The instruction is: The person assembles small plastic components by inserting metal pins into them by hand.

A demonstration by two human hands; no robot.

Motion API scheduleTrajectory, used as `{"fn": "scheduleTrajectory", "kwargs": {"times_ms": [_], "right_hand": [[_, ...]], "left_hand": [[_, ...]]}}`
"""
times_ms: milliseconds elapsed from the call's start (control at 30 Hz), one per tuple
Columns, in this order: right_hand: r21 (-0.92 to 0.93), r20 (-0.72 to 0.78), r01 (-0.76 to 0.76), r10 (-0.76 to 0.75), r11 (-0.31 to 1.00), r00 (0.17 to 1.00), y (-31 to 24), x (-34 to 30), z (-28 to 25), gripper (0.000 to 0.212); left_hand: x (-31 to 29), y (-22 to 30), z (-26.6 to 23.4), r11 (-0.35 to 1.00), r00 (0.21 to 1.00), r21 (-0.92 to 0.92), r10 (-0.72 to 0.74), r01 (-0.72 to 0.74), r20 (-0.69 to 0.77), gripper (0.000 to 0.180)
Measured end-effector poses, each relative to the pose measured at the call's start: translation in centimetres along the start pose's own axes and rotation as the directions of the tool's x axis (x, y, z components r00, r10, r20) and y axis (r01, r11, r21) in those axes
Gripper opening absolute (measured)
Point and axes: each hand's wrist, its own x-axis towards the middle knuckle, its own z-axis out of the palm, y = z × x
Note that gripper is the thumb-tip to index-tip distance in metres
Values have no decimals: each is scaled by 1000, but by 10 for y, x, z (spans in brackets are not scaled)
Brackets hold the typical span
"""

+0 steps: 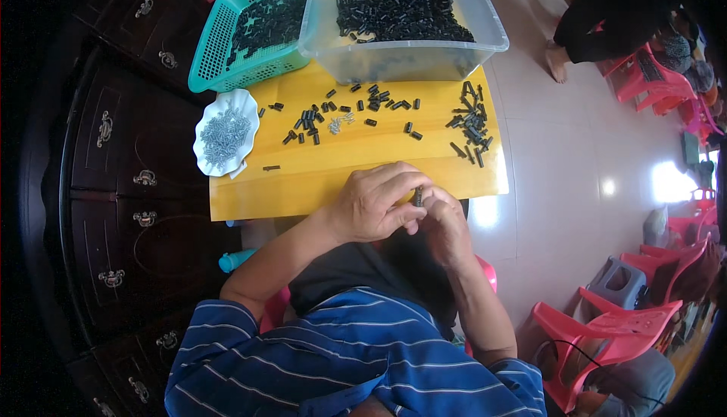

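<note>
Above the near edge of the yellow table [341,178], my left hand [376,201] and my right hand [447,228] meet, both closed around one small black plastic part [418,196]. It stands roughly upright between the fingertips. Beyond my hands, short black cylinders [307,119] lie scattered on the tabletop, with a little heap of small silvery pieces [341,121] among them. At the right edge is a pile of longer, thin black parts [473,123]. A single thin black part [271,168] lies by itself at the left.
A white scalloped dish [248,107] of small silvery pieces sits at the table's left edge. Behind stand a green basket [208,46] and a clear plastic bin [401,54], both holding black parts. Dark drawers [113,190] line the left; red chairs [598,326] and another person [606,16] are at right.
</note>
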Motion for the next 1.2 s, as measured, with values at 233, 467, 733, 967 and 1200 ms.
{"fn": "scheduleTrajectory", "kwargs": {"times_ms": [233,467,733,967,1200], "right_hand": [[-171,65,105,-95,980,993,0,-1,5,24],[-165,92,125,-111,978,990,4,0,5,24],[294,-186,-6,63,956,981,16,10,-10,20],[134,-132,-9,27,991,991,4,11,-4,21],[73,11,-104,103,992,995,9,9,-3,24]], "left_hand": [[0,-2,-7,995,1000,-101,3,-1,15,33],[-6,0,-6,989,1000,-144,-19,20,5,30],[-20,-30,-6,841,904,-373,-427,392,-13,35],[-17,-27,-21,940,963,-208,-260,270,72,32],[-10,-15,-7,998,997,-53,-34,38,70,33]]}}
